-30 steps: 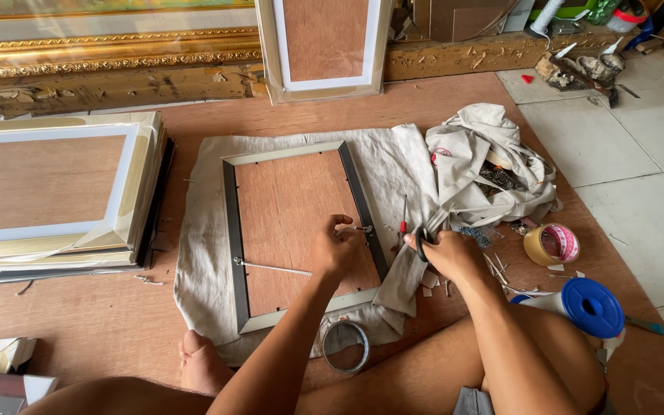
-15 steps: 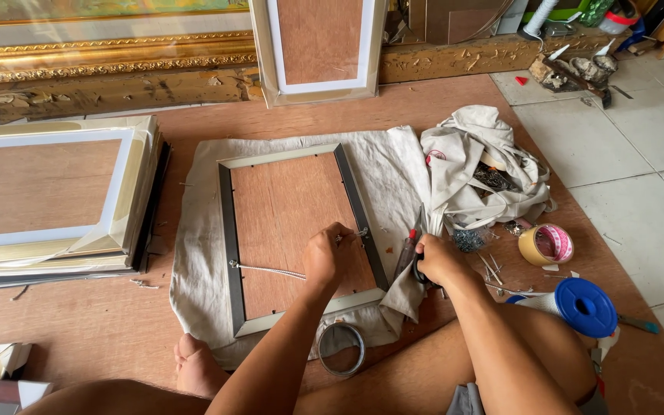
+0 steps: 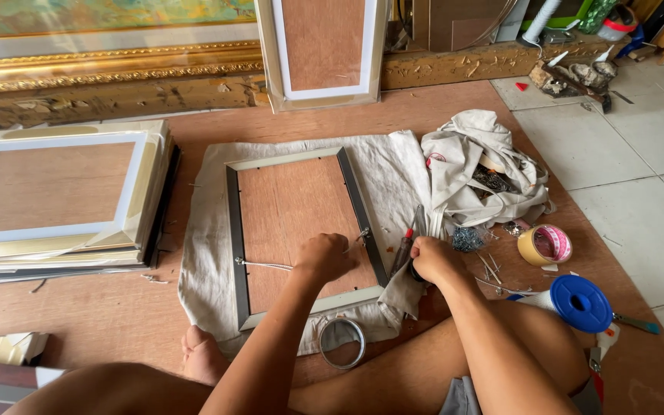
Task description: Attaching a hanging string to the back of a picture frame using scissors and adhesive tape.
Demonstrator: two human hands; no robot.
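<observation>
Lying face down on a cloth [image 3: 209, 230] at centre frame, the picture frame [image 3: 301, 230] stays put. The left hand [image 3: 324, 257] has slid from the frame's right rail onto the backing board, fingers curled around the hanging wire [image 3: 264, 266]. Right of it, the right hand [image 3: 433, 260] still grips a red-handled tool [image 3: 404, 247], so wiring continues.

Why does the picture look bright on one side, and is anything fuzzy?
In the head view, soft daylight brightens the white tiles on the right, with no hard shadows. The gold frame at the top shines a little. The left hand and right hand over the frame look sharp; the legs at the bottom edge are slightly soft, and lines bend a bit near the edges.
</observation>
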